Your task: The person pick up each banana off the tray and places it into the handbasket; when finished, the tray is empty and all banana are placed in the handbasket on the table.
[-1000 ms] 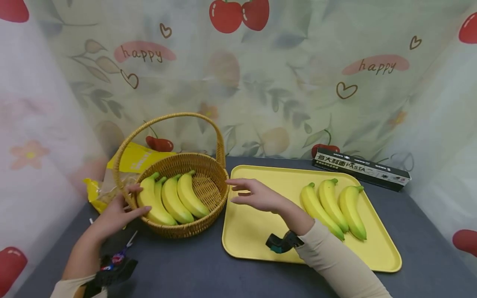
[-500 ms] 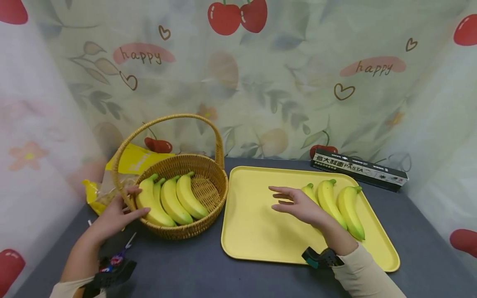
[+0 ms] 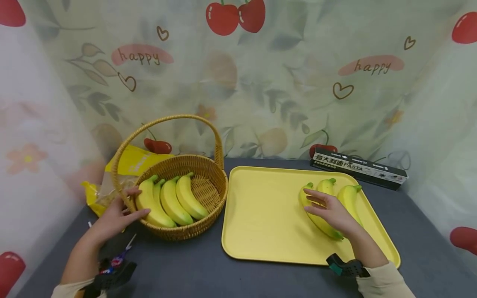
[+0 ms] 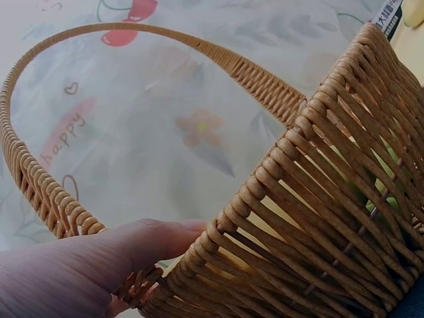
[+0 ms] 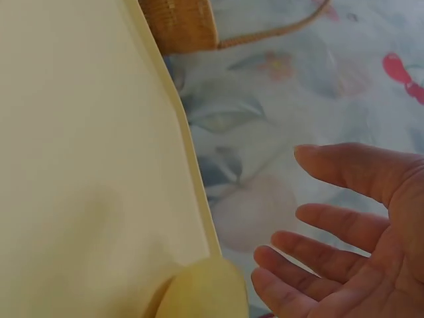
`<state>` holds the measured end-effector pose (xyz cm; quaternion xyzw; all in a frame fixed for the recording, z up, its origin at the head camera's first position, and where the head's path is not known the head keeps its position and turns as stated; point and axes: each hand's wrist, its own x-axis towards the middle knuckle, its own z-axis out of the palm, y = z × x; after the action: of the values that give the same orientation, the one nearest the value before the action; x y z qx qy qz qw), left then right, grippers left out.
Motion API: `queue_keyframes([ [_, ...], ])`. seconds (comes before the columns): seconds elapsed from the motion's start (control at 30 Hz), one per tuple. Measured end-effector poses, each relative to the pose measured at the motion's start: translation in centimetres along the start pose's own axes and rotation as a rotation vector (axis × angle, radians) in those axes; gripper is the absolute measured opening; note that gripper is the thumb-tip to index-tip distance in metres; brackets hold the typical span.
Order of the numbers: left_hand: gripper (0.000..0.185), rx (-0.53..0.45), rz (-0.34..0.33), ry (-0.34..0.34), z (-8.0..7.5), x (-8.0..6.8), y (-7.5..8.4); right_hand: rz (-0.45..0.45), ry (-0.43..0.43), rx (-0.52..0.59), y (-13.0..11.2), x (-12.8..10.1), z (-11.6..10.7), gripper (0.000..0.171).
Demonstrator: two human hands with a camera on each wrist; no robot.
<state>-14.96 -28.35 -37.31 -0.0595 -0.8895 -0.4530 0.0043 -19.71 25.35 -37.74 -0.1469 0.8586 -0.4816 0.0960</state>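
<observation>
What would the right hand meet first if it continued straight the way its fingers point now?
Probably the leftmost banana on the yellow tray: the right hand is open just over it, though contact is unclear.

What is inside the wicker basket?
Four yellow bananas lie side by side in the wicker basket, toward its left side. Bare weave shows on the right. Anything beneath the bananas is covered.

On the surface (image 3: 208, 273), the basket (image 3: 208, 165) sits at nine o'clock of the tray (image 3: 261, 215) and holds bananas (image 3: 173, 200). More bananas (image 3: 348, 196) lie on the tray's three o'clock side. A pasta box (image 3: 359, 168) lies at the tray's one o'clock, a bag (image 3: 130, 161) behind the basket.
</observation>
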Motion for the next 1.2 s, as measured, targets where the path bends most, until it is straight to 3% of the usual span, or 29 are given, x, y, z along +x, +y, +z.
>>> queue_keyframes([
  [0.37,0.062,0.005,-0.015,-0.008,0.1,-0.1,0.2,0.045,0.007,-0.036,2.1,-0.9,-1.2,0.066],
  [0.67,0.062,0.004,-0.015,-0.010,0.1,-0.1,0.3,-0.028,-0.038,-0.082,2.9,-0.4,-0.6,0.062],
  [1.2,0.062,0.008,-0.006,-0.003,0.0,-0.1,0.3,-0.026,-0.089,-0.175,4.2,0.0,0.7,0.073],
])
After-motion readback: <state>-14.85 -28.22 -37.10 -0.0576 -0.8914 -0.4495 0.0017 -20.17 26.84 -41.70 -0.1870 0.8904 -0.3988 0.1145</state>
